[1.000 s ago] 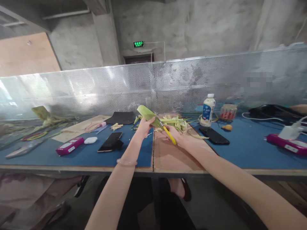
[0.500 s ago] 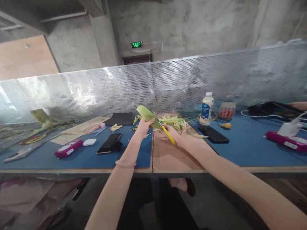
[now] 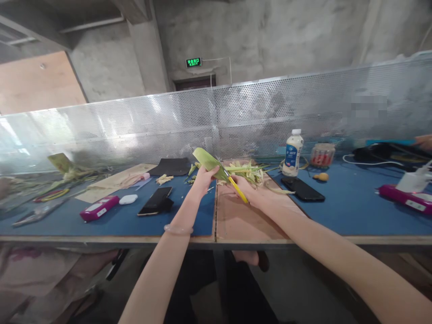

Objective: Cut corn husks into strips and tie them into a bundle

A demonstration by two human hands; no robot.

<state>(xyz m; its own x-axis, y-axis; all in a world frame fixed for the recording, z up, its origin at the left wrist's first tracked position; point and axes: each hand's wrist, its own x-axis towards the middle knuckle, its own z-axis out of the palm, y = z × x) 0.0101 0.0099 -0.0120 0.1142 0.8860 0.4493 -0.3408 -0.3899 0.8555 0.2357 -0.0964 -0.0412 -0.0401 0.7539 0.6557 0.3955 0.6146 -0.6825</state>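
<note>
My left hand [image 3: 205,178] is closed around a broad pale-green corn husk [image 3: 206,158], thumb lying across it, the husk's far end tilted up to the left. Yellow-handled scissors [image 3: 238,189] are gripped in my right hand [image 3: 243,185]. Their metal blades lie against the right edge of the husk; whether they are open I cannot make out. Just beyond my right hand, a heap of cut husk strips [image 3: 249,172] rests on a tan board [image 3: 236,220]. Smaller green scraps [image 3: 191,170] lie beyond my left hand.
Left on the blue table [image 3: 195,220] are a phone [image 3: 155,200], a white case [image 3: 128,199] and a purple power strip [image 3: 100,208]. To the right stand a bottle [image 3: 292,153] and a jar [image 3: 322,155], near a black phone [image 3: 303,189]. A perforated metal screen [image 3: 151,130] runs behind.
Both hands keep hold of the husk and the scissors in nearly the same pose. The view has shifted slightly. At the far right, another person's hand has moved a little.
</note>
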